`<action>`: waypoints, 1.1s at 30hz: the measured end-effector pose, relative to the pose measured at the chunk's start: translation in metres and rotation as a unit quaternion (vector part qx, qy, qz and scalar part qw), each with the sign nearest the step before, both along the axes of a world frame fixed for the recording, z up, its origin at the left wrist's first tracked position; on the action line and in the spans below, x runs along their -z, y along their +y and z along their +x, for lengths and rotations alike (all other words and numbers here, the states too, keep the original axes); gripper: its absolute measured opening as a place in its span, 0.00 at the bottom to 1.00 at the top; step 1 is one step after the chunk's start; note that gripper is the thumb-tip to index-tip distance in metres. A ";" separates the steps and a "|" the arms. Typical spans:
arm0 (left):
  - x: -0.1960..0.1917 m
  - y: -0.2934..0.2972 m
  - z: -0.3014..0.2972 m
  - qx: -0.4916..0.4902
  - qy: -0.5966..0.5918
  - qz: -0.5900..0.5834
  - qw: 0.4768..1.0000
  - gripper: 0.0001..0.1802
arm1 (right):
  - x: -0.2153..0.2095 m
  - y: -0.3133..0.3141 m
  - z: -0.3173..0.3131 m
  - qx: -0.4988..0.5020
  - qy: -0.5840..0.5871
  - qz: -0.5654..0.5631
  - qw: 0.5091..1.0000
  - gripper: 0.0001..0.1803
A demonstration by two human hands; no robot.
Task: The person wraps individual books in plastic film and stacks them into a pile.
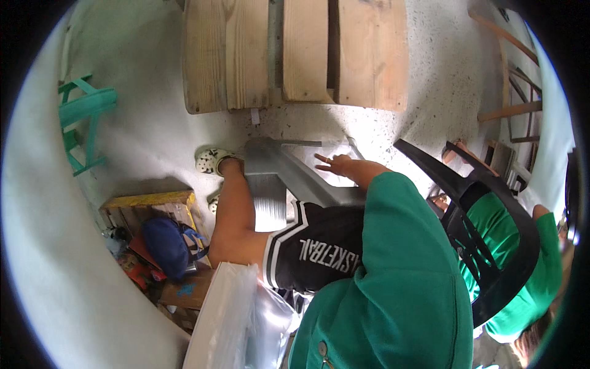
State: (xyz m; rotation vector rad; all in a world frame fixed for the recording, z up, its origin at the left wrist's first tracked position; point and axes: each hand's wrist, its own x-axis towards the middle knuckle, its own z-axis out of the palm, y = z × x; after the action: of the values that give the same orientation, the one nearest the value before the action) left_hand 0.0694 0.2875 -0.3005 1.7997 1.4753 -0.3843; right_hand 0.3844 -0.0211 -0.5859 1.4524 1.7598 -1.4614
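- Step: looks like handling thin plastic; the person's right hand (337,165) is stretched out at a clear plastic sheet (338,148).
- Sheet location: just beyond the grey plastic chair (307,178), below the near edge of the wooden tabletop (307,67) in the view; exact support unclear, glare.
- Right hand: fingers extended, slightly apart; can't tell if film is pinched.
- Left hand: out of frame, state can't be told.
- Next move, my judgement: calls for a finger-and-thumb pinch on the film's edge, lifted free of the chair; thin film could snag or slip.
- Writing: big white block letters on the black shorts (322,246), legible though turned over; not copied.
- Small blue marking on the cardboard box (189,289), too blurred to read.
- White tag (255,117) at the tabletop's edge: no print visible.
- Blue bag (165,246), black plastic chair (528,246): no brand made out.
- Plastic-wrapped white panel (224,313), lower left: no lettering seen.
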 end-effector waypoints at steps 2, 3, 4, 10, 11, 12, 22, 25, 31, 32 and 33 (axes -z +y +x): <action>0.006 0.007 0.000 -0.002 0.010 -0.011 1.000 0.29 | 0.016 0.003 -0.002 0.021 -0.072 0.097 0.992 0.41; 0.012 0.010 -0.001 -0.001 0.005 -0.015 1.000 0.29 | 0.026 0.006 -0.004 0.029 -0.110 0.148 0.982 0.42; 0.013 0.011 -0.005 -0.009 0.007 -0.019 1.000 0.30 | 0.035 0.004 -0.002 0.061 -0.146 0.135 0.978 0.43; 0.016 0.009 -0.015 -0.037 0.009 -0.042 0.998 0.30 | 0.022 -0.018 -0.001 0.306 -0.179 -0.101 0.930 0.17; 0.013 0.008 -0.017 -0.038 0.011 -0.044 0.998 0.30 | 0.012 -0.029 -0.004 0.348 -0.147 -0.175 0.909 0.16; 0.011 0.009 -0.016 -0.038 0.011 -0.045 0.998 0.30 | 0.003 -0.031 -0.008 0.366 -0.091 -0.200 0.904 0.16; -0.128 -0.027 -0.017 -0.033 -0.026 -0.012 0.999 0.32 | -0.102 0.080 0.015 0.361 0.097 0.096 0.923 0.18; -0.212 -0.063 -0.026 -0.026 -0.061 -0.014 0.998 0.32 | -0.158 0.115 0.021 0.326 0.148 0.248 0.900 0.16; -0.354 -0.174 -0.050 0.008 -0.176 -0.033 0.984 0.33 | -0.333 0.200 -0.005 0.374 0.370 0.261 0.809 0.10; -0.369 -0.195 -0.052 0.019 -0.197 -0.028 0.980 0.33 | -0.365 0.208 -0.011 0.367 0.445 0.219 0.787 0.09; -0.379 -0.213 -0.055 0.026 -0.219 -0.025 0.975 0.33 | -0.395 0.213 -0.020 0.354 0.495 0.187 0.771 0.07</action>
State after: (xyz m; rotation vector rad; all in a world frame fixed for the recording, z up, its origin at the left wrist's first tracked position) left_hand 0.0148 0.0744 0.0784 1.7456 1.1019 -0.0393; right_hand 0.3645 0.1923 -0.1906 1.8276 2.2776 -2.7880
